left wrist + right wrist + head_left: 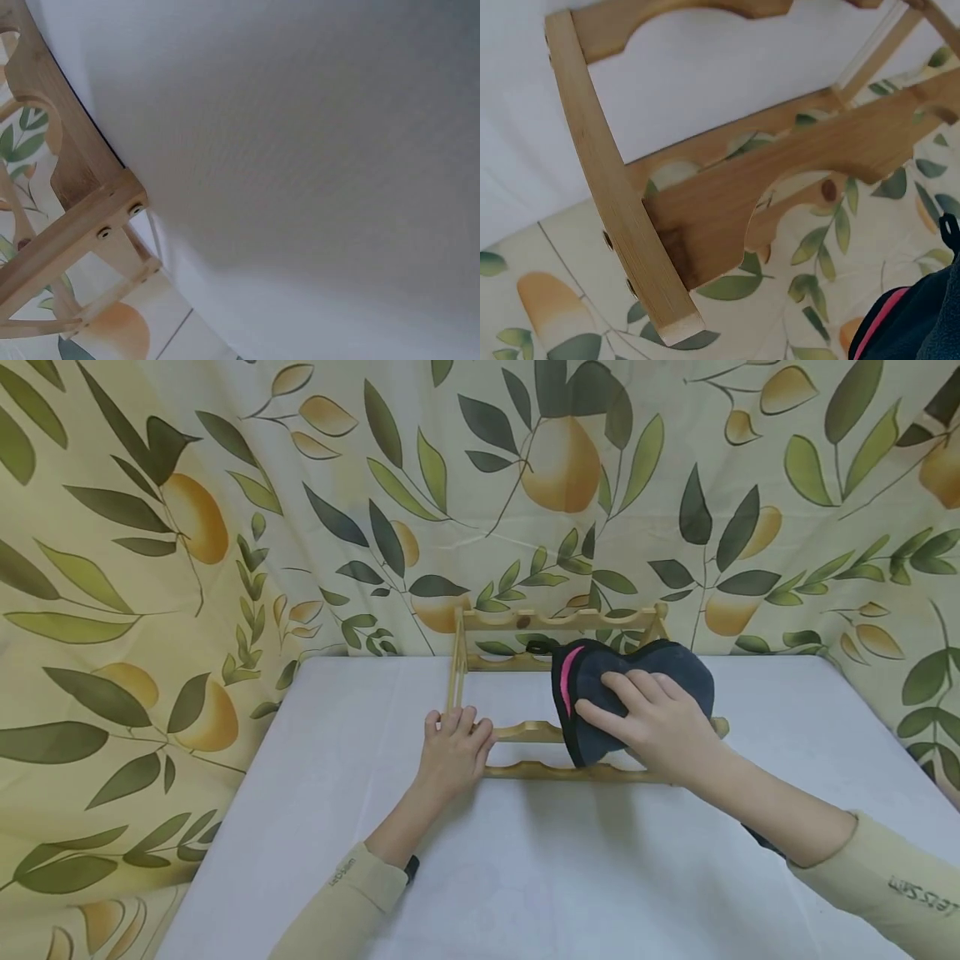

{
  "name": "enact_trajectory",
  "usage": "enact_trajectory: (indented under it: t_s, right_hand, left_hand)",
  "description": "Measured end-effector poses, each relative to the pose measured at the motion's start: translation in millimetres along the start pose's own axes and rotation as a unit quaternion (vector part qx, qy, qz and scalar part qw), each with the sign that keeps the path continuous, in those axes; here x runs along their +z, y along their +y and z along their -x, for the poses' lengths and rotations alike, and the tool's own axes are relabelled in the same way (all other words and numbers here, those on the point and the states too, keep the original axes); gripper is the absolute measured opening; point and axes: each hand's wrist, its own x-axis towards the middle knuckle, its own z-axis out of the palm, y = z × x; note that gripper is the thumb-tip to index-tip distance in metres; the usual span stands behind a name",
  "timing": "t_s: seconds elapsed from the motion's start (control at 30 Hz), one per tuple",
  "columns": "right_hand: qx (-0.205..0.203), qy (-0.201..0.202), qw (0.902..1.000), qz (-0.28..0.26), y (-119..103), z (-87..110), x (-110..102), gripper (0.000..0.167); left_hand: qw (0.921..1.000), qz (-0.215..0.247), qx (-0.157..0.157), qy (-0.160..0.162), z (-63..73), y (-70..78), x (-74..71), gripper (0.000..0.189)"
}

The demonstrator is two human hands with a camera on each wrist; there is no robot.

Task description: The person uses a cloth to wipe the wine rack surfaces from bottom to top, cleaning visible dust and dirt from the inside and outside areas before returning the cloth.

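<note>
Right hand: fingers (622,689) bent over the navy pouch, looks like a pinch-type hold to me, hand (663,735) only partway closed. The palm side is hidden, so can't tell how the grip works underneath.
Navy pouch: that's the soft heart-ish thing (588,681), in front of the right half of the wooden rack (525,771). Long axis goes roughly left to right, pink strip (567,681) and black loop (542,647) at the left end, rounded end off to the right.
Pouch vs rack: overlapping in the head view, but honestly can't tell if they touch.
Left hand: fingers curled over the rack's front left corner, so it's got hold of that, hand (450,758) mostly closed.
Wooden rack: lies lengthwise left to right, scalloped slats, 2 screw heads (120,221) in the left wrist view.
Hidden stuff: pouch and right forearm cover much of the rack's right end. Right wrist view chops the pouch off at the lower right corner, both hands fall outside the wrist views. Sleeve (885,881) lettering is too fuzzy to read.
Tabletop: plain white (315,760), soft shadows under the rack.
Curtain: cream (300,535), orange fruit and green leaves, behind and along the sides.
</note>
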Motion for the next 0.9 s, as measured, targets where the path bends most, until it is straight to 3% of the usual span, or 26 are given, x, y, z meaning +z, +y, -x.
enact_trajectory:
  t_s: [0.23, 0.6, 0.77, 0.9]
  right_hand:
    - [0.003, -0.060, 0.9977, 0.033, 19.3, -17.1, 11.2, 0.059]
    - [0.001, -0.141, 0.9888, 0.050, 39.5, -47.6, 48.4, 0.050]
    - [-0.043, -0.174, 0.9826, 0.050, 42.3, -60.7, 57.9, 0.048]
    - [-0.069, -0.168, 0.9815, 0.061, 46.7, -72.4, 57.7, 0.056]
  left_hand:
    - [0.9996, -0.002, 0.006, 0.028, 5.1, 3.9, -5.6, 0.034]
    - [0.9998, 0.003, 0.006, 0.017, 18.2, 10.5, -21.2, 0.033]
    - [0.9999, 0.013, -0.006, 0.004, 21.7, 11.7, -25.8, 0.036]
    - [0.9999, 0.008, -0.005, 0.004, 21.7, 11.4, -26.4, 0.036]
